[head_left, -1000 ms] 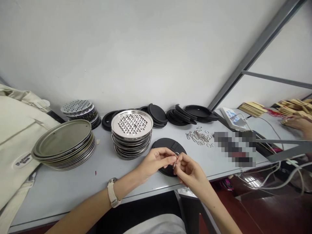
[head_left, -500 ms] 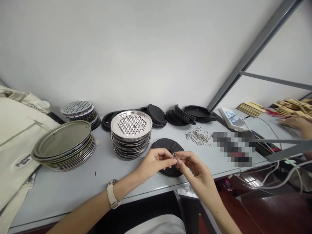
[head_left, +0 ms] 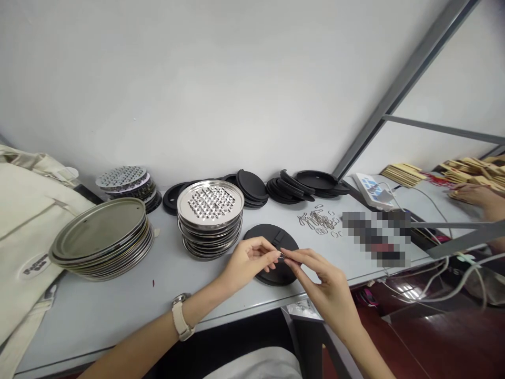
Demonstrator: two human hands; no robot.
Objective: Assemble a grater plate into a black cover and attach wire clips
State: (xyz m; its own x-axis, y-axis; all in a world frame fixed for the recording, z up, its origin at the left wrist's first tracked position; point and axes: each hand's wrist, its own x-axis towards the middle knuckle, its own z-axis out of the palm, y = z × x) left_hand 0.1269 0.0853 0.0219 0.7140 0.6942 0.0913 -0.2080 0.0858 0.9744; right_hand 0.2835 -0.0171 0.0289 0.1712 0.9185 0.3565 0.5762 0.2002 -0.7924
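Observation:
My left hand (head_left: 246, 262) and my right hand (head_left: 320, 281) meet fingertip to fingertip above a round black lid (head_left: 272, 251) lying flat on the grey table (head_left: 118, 295). Both pinch a small metal ring (head_left: 281, 256) between thumb and forefinger. A white watch is on my left wrist. A loose heap of metal rings and clips (head_left: 320, 221) lies behind and to the right of the lid.
A stack of perforated steel discs (head_left: 210, 217) and a stack of plain metal trays (head_left: 101, 238) stand to the left. Black lids (head_left: 276, 188) line the wall. A cream bag (head_left: 23, 221) is far left. Another person's hand (head_left: 475, 197) works at the right.
My hands have lowered slightly toward the black lid, and the right fingers have stretched out flatter while still pinching the ring. The view has tilted a little.

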